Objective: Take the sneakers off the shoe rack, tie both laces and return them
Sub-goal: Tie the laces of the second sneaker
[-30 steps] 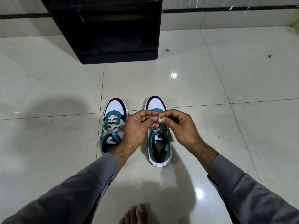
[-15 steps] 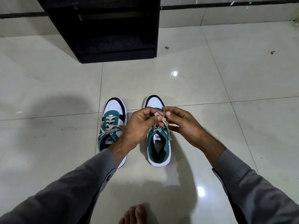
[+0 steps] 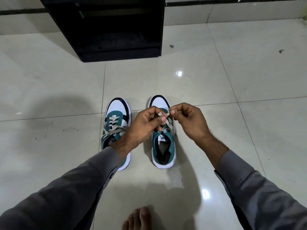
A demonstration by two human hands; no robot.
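Two green, white and black sneakers stand side by side on the tiled floor, toes pointing away from me. The left sneaker (image 3: 116,113) shows a tied grey bow over its tongue, and my left forearm covers its heel. Above the right sneaker (image 3: 163,146) both hands work its grey lace (image 3: 169,124). My left hand (image 3: 146,125) pinches one lace end between thumb and fingers. My right hand (image 3: 187,122) pinches the other end just beside it. The two lace ends nearly touch over the sneaker's toe area.
A black shoe rack (image 3: 116,27) stands on the floor beyond the sneakers, its lower shelf dark. A wall with a black stripe runs behind it. My bare foot (image 3: 139,219) shows at the bottom edge. Glossy pale floor tiles (image 3: 232,80) surround everything.
The view has tipped slightly. My hands have drawn a little apart and lifted, each now holding one lace end up over the right sneaker. Both sneakers stay in place.
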